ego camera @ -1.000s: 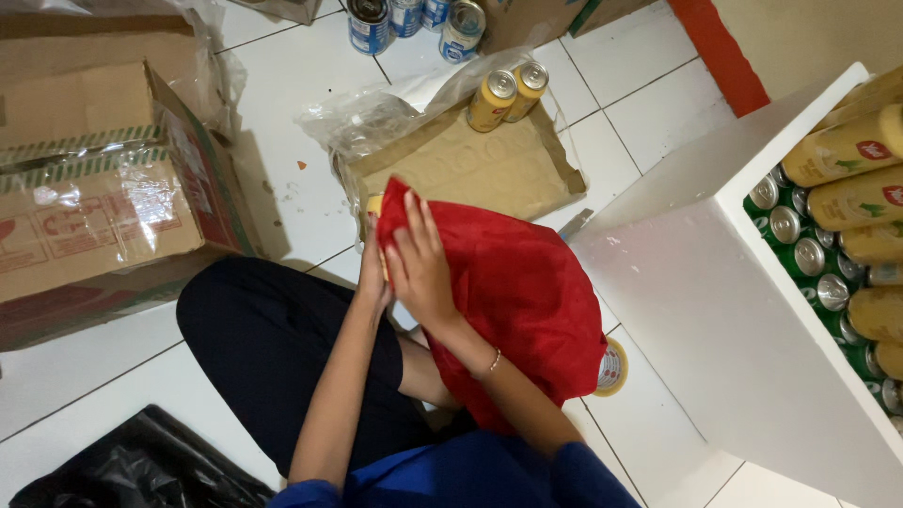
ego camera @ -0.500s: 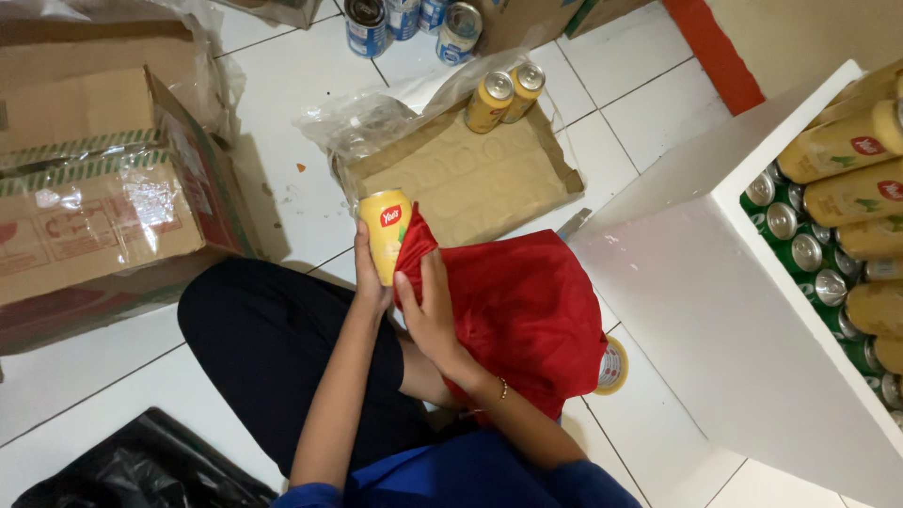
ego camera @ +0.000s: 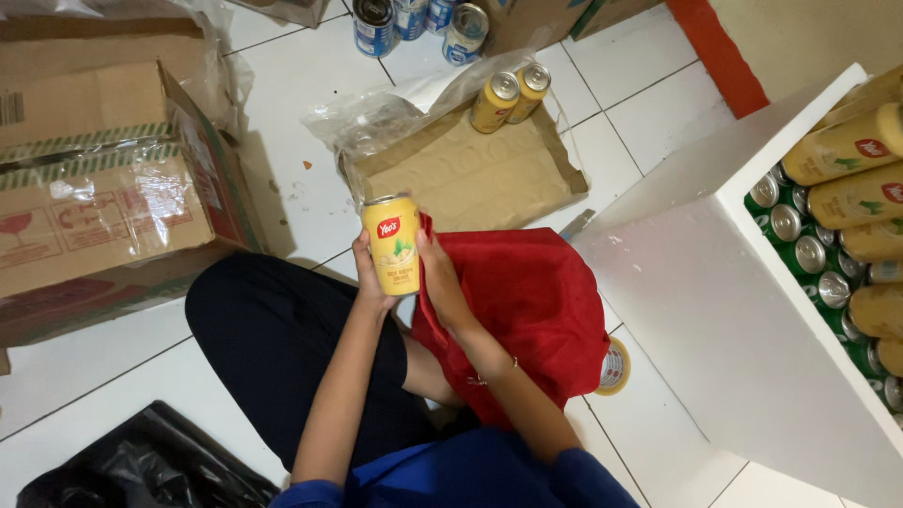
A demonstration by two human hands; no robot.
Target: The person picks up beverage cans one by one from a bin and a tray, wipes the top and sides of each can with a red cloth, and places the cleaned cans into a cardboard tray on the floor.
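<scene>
Here, left hand grips upright yellow can; right hand clutches red cloth.

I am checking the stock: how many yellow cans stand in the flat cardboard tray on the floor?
2. Both yellow cans stand upright, side by side, at the far edge of the cardboard tray. None seems hidden.
</scene>
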